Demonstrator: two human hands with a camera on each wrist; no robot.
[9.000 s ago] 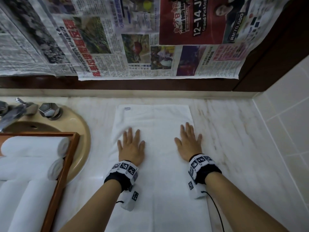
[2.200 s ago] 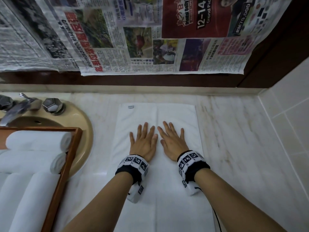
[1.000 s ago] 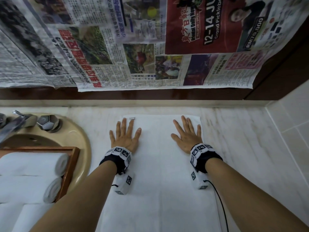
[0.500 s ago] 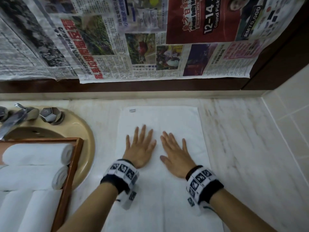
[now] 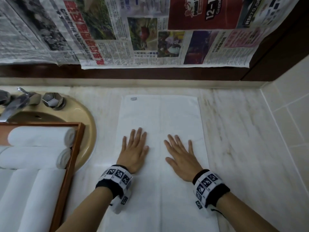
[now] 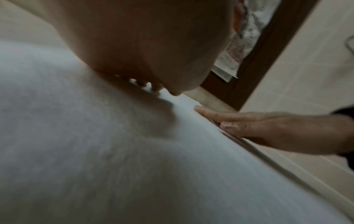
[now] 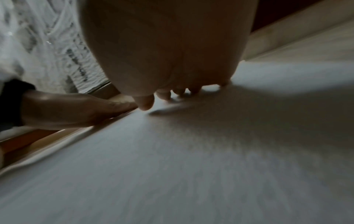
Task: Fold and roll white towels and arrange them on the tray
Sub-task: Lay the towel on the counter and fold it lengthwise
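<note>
Currently the towel (image 5: 160, 148) lies flat on the marble counter (image 5: 242, 139), long axis running from the counter's back edge toward the person, i.e. in line w/ both forearms; its far short edge, w/ a small label (image 5: 133, 98) at the far-left corner, sits just short of the back edge. A lengthwise seam runs down the centre, so it reads as already folded to a narrow strip. Left hand (image 5: 134, 150) and right hand (image 5: 181, 158) are both palm-down on the cloth, fingers straight and slightly spread, grasping nothing: pressing/smoothing only. They sit approx. mid-length, one each side of the seam, left hand near the towel's left edge, right hand near its right edge; fingertips point toward the far short edge. Wrist views confirm flat contact; the left wrist view shows the other hand's fingers (image 6: 229, 119) laid level on the fabric. Key relation: the near short edge lies behind the wrists, toward the person and out of frame, while the far edge lies ahead of the fingertips. Judgement: rolling req. both hands at one short edge, equidistant, since the roll axis runs across the strip. Tray (image 5: 73, 156) stands at the counter's left over the sink (image 5: 87, 128), holding rolled towels (image 5: 40, 136); the left hand is nearer it for the later transfer.
</note>
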